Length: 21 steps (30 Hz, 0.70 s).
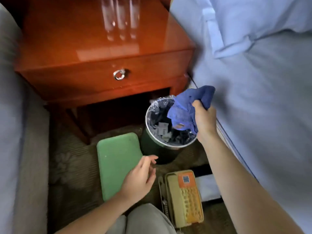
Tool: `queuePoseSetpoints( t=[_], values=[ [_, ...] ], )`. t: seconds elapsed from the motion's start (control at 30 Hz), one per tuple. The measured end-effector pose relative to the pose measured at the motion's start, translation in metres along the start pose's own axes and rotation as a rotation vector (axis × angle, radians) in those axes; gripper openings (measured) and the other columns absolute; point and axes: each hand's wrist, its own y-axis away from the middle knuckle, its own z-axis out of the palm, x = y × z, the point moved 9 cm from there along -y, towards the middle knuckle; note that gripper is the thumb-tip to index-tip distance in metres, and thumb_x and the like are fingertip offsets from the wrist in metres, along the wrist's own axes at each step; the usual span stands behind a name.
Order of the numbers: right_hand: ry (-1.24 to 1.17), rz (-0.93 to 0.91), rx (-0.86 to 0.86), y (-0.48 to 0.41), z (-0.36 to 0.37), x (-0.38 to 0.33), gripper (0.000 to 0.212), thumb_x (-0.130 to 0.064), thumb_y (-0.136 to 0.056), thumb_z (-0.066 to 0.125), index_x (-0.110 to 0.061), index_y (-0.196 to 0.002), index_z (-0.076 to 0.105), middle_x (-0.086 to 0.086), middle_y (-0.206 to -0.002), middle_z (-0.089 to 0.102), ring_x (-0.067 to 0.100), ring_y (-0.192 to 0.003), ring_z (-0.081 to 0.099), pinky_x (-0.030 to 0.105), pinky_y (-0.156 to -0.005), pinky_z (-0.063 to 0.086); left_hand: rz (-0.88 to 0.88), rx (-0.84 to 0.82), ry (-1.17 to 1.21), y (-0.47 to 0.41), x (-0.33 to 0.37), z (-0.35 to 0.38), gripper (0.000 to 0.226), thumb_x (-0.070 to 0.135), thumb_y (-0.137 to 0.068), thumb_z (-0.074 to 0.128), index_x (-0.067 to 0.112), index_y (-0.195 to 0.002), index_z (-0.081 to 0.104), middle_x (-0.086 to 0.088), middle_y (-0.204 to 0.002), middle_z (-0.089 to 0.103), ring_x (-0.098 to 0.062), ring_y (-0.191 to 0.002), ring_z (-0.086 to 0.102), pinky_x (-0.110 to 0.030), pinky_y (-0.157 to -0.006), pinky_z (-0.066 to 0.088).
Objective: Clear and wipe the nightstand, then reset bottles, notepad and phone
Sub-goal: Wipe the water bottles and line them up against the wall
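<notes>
Judging by the nightstand (67, 48), glossy and bare over all of its visible top save three pale upright streaks (120, 19) at the far edge, bottles or only their reflection, hard to tell which: clearing seemingly done, wiping likely done or close to it. Blue cloth (185, 107) bunched in the right hand (205, 120), fingers curled tight round it, held just above the lined bin (168, 146) with paper scraps inside, perhaps for shaking out. Left hand (138, 179) holding nothing, fingers loose and spread, hovering over the near corner of a flat green pad (116, 159) on the carpet. Phone (185, 196) down on the floor as well, just beside the knee, handset in its cradle, cord trailing at its left side. Something white and flat (207, 188) partly hidden under the right forearm, possibly the notepad, not sure. Bed (253, 98) close on the right. Left to do, by the look of it: putting the cloth aside, then lifting phone, notepad and bottles back onto the top.
</notes>
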Motion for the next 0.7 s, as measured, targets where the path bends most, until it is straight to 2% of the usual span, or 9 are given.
queuePoseSetpoints(
  t=[0.07,0.2,0.23,0.3,0.33,0.47,0.53,0.63,0.7],
  values=[
    [-0.225,0.151,-0.037,0.001,-0.013,0.035,0.007,-0.016,-0.089,0.057,-0.014,-0.084,0.061,0.003,-0.075,0.062,0.017,-0.07,0.063,0.031,-0.065,0.05,-0.152,0.006,0.151,0.008,-0.024,0.034,0.033,0.013,-0.094,0.052,0.024,-0.125,0.047,0.013,-0.108,0.055,0.004,-0.085,0.056,-0.023,-0.074,0.047],
    [-0.486,0.332,-0.202,0.008,-0.009,0.061,0.026,-0.022,-0.084,0.061,-0.012,-0.108,0.061,0.009,-0.098,0.067,0.027,-0.096,0.067,0.045,-0.087,0.054,-0.353,0.083,0.39,0.008,-0.04,0.046,0.031,0.004,-0.095,0.052,0.03,-0.111,0.049,0.003,-0.101,0.06,-0.005,-0.081,0.06,-0.015,-0.075,0.044],
    [-0.499,0.36,-0.265,0.011,-0.003,0.061,0.025,-0.023,-0.084,0.06,-0.012,-0.107,0.062,0.008,-0.098,0.069,0.027,-0.096,0.068,0.044,-0.086,0.055,-0.368,0.114,0.434,0.004,-0.037,0.038,0.027,0.005,-0.096,0.051,0.029,-0.109,0.05,0.001,-0.099,0.062,-0.005,-0.08,0.061,-0.014,-0.076,0.045],
    [-0.514,0.38,-0.377,0.016,0.011,0.05,0.008,-0.021,-0.091,0.055,-0.015,-0.091,0.061,0.001,-0.081,0.068,0.019,-0.081,0.068,0.034,-0.072,0.055,-0.369,0.224,0.554,-0.013,-0.025,0.008,0.02,0.009,-0.098,0.049,0.026,-0.107,0.053,-0.001,-0.098,0.064,-0.005,-0.079,0.064,-0.018,-0.079,0.048],
    [-0.525,0.363,-0.422,0.017,0.018,0.039,0.011,-0.02,-0.093,0.052,-0.017,-0.084,0.057,-0.002,-0.074,0.064,0.016,-0.076,0.065,0.03,-0.068,0.053,-0.348,0.293,0.627,-0.026,-0.014,-0.015,0.017,0.011,-0.099,0.048,0.026,-0.106,0.054,-0.002,-0.099,0.065,-0.006,-0.08,0.064,-0.021,-0.079,0.05],
    [-0.552,0.309,-0.612,0.022,0.064,-0.042,0.01,-0.017,-0.09,0.052,-0.018,-0.08,0.055,0.001,-0.076,0.058,0.018,-0.081,0.061,0.027,-0.071,0.052,-0.284,0.437,0.814,-0.102,0.032,-0.123,0.012,0.028,-0.101,0.046,0.022,-0.106,0.055,-0.002,-0.107,0.065,-0.011,-0.094,0.064,-0.026,-0.087,0.05],
    [-0.505,0.279,-0.652,0.018,0.091,-0.09,0.013,-0.02,-0.089,0.052,-0.015,-0.08,0.059,0.003,-0.072,0.064,0.021,-0.076,0.064,0.029,-0.071,0.054,-0.337,0.329,0.909,-0.142,0.049,-0.17,0.025,0.041,-0.099,0.044,0.021,-0.102,0.059,0.005,-0.098,0.069,-0.006,-0.087,0.067,-0.023,-0.08,0.051],
    [-0.417,0.254,-0.643,0.004,0.136,-0.149,0.022,-0.025,-0.093,0.048,-0.011,-0.079,0.059,0.003,-0.056,0.066,0.017,-0.05,0.064,0.028,-0.057,0.053,-0.419,0.085,0.954,-0.183,0.061,-0.22,0.032,0.051,-0.091,0.054,0.022,-0.1,0.065,0.002,-0.084,0.071,-0.009,-0.068,0.069,-0.028,-0.072,0.055],
    [-0.392,0.268,-0.649,-0.011,0.171,-0.169,0.021,-0.024,-0.093,0.049,-0.009,-0.084,0.06,0.005,-0.06,0.068,0.018,-0.051,0.066,0.028,-0.057,0.055,-0.45,0.156,0.957,-0.2,0.049,-0.254,0.019,0.038,-0.089,0.063,0.02,-0.094,0.064,0.001,-0.076,0.07,-0.01,-0.062,0.066,-0.031,-0.073,0.056]
  ],
)
